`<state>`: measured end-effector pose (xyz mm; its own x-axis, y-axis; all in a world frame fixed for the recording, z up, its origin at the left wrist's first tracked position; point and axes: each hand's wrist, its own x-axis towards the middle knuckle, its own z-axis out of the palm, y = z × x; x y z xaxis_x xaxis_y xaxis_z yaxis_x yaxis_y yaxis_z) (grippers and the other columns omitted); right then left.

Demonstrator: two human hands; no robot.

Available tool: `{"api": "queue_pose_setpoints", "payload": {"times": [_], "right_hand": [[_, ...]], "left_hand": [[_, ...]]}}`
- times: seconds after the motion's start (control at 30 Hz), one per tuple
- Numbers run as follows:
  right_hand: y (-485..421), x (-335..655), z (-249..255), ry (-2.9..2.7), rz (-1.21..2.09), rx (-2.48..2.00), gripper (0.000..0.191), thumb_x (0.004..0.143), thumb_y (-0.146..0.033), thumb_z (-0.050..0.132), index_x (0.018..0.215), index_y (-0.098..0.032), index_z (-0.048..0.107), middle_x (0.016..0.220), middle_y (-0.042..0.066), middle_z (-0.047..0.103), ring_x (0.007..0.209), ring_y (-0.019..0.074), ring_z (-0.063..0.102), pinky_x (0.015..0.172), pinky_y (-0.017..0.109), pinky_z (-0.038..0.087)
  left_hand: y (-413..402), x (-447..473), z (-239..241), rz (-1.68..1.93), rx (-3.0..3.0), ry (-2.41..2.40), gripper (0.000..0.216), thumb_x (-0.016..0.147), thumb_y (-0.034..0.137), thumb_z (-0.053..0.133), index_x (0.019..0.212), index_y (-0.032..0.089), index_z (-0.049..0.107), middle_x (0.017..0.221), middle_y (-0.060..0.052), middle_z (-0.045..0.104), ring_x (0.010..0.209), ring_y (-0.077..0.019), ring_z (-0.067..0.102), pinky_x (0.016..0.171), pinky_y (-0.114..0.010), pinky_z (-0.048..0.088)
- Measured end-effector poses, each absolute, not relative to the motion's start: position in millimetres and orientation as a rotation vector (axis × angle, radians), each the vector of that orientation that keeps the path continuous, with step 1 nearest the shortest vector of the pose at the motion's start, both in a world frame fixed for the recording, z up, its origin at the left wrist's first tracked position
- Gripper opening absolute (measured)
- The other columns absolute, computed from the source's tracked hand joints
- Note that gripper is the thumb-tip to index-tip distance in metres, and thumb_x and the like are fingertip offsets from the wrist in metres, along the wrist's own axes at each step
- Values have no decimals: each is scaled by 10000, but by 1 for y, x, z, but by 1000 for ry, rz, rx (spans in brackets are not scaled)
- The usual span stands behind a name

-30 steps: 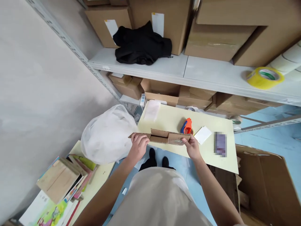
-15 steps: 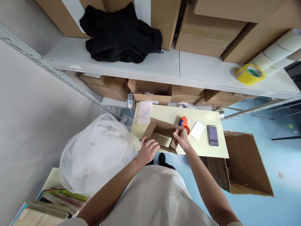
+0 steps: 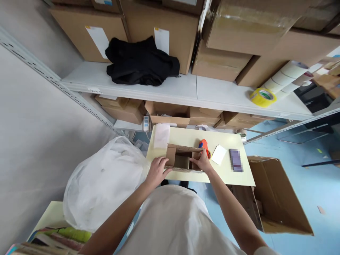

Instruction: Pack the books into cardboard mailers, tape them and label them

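Observation:
A small open cardboard box [image 3: 171, 156] is at the near edge of the pale yellow table [image 3: 180, 136], its opening facing up at me. My left hand [image 3: 157, 170] grips the box's left end, thumb along the near side. At the right end, my right hand [image 3: 202, 162] holds the box with its thumb on the inner right flap. Just behind the right hand lies an orange tape dispenser [image 3: 204, 144], partly covered by it. White paper cards [image 3: 219, 154] and a blurred purple item [image 3: 236, 160] rest farther right. A thin white sheet [image 3: 162, 135] lies at the back left.
A large white plastic bag [image 3: 103, 184] bulges at the left. An open carton [image 3: 278, 194] stands on the floor to the right. Above the table runs a grey shelf [image 3: 170, 91] with boxes, a black garment [image 3: 143, 63] and yellow tape [image 3: 262, 97].
The box has turned roughly square to the table edge. My left hand has shifted to its left end, and my right thumb lies farther inside. The view has tilted upward.

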<state>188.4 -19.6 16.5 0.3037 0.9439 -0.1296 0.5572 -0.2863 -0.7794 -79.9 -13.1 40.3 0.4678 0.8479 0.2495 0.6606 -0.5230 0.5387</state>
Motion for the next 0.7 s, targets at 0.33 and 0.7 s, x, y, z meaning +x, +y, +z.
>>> {"api": "queue_pose_setpoints", "payload": {"times": [0.33, 0.7], "right_hand": [[-15, 222, 25, -1292, 1286, -1362, 358, 752, -457, 609, 1039, -245, 568, 1046, 65, 653, 1030, 229, 608, 894, 441, 489], [-46, 226, 22, -1780, 905, -1495, 440, 806, -402, 588, 1214, -239, 565, 1411, 130, 422, 1306, 279, 403, 1056, 484, 349]], "left_hand": [[-13, -79, 28, 726, 2148, 1237, 198, 848, 276, 515, 996, 165, 584, 1015, -96, 598, 1001, -211, 590, 893, -399, 497], [-29, -61, 11, 875, 1636, 1591, 361, 782, 334, 569, 1081, 143, 503, 835, -61, 603, 767, -192, 636, 578, -299, 539]]}}
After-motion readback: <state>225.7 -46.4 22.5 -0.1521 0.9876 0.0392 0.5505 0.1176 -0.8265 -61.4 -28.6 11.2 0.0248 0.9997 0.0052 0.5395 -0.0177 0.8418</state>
